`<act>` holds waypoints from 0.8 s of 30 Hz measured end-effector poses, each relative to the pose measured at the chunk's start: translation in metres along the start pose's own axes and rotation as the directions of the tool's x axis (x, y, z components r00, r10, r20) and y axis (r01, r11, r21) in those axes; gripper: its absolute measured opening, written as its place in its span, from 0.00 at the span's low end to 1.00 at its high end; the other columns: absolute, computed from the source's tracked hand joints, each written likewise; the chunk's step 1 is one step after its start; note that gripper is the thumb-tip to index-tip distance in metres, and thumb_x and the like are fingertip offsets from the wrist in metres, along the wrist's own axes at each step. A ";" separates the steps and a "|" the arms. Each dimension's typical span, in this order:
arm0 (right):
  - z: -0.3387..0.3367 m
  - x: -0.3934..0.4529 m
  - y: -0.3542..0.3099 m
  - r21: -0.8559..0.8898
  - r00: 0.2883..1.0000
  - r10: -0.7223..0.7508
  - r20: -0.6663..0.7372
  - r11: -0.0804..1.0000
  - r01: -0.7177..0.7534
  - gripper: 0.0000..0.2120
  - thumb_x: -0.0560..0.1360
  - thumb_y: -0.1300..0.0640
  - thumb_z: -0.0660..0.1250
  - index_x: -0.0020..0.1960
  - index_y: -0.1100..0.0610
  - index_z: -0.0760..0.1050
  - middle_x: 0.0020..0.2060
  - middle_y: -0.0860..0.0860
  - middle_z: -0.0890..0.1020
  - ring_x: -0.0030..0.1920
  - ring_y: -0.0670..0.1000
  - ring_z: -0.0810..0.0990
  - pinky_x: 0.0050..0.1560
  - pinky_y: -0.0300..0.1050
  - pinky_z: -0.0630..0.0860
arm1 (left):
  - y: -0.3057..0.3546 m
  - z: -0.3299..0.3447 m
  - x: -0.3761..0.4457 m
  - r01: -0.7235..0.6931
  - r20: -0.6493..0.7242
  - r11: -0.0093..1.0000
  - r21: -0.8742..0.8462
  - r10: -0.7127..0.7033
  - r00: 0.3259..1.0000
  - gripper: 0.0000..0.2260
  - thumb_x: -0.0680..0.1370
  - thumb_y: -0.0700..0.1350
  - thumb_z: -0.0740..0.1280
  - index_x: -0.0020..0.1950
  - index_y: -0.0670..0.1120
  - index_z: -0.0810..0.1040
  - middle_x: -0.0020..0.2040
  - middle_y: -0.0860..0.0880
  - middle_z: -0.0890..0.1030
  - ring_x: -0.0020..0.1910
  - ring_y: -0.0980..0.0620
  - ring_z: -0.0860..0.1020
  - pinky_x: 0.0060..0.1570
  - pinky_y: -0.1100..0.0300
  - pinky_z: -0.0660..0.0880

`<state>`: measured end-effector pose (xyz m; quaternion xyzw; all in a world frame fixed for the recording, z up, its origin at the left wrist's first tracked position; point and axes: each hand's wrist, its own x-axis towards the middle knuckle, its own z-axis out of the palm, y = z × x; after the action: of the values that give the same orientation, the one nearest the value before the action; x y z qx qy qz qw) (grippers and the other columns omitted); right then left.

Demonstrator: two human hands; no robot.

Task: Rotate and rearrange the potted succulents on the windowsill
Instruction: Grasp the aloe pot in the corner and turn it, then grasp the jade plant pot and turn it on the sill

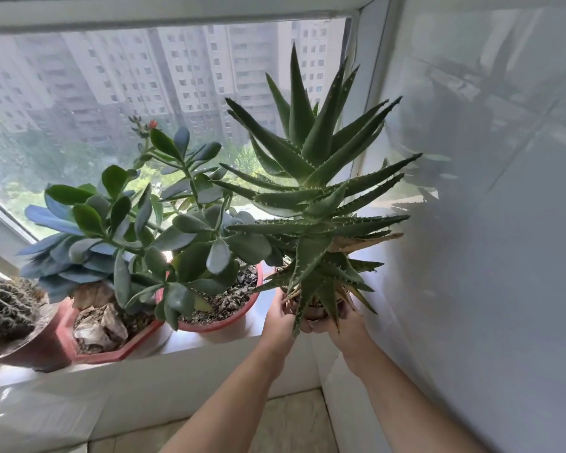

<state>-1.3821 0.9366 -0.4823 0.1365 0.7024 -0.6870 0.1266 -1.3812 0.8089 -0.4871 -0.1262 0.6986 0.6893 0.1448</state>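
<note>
A tall spiky aloe (314, 204) stands at the right end of the white windowsill (209, 341), its small pot (311, 310) mostly hidden by leaves. My left hand (278, 317) grips the pot's left side and my right hand (343, 325) grips its right side. Left of it sits a jade plant in a round red pot (223, 322). Further left, a blue-green succulent grows in an octagonal red pot (111, 353). A ribbed cactus (4, 308) sits at the far left edge.
A glossy white wall (487, 223) closes the sill just right of the aloe. The window glass (111, 93) runs behind the plants. The aloe's leaves overlap the jade plant's leaves. Tiled floor (294, 420) lies below.
</note>
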 end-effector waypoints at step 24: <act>0.137 -0.075 -0.035 0.089 0.981 0.118 -0.151 0.990 -0.106 0.09 0.78 0.48 0.63 0.50 0.48 0.81 0.39 0.49 0.88 0.33 0.49 0.87 0.32 0.40 0.77 | 0.016 -0.133 -0.086 -0.139 -0.536 0.927 -0.350 -0.076 0.841 0.10 0.80 0.41 0.63 0.57 0.40 0.82 0.42 0.51 0.83 0.46 0.51 0.78 0.39 0.59 0.82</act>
<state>-1.3262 0.7971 -0.4255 0.2341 0.6730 -0.6939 0.1042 -1.3108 0.6746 -0.4392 -0.3289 0.5681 0.7482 -0.0963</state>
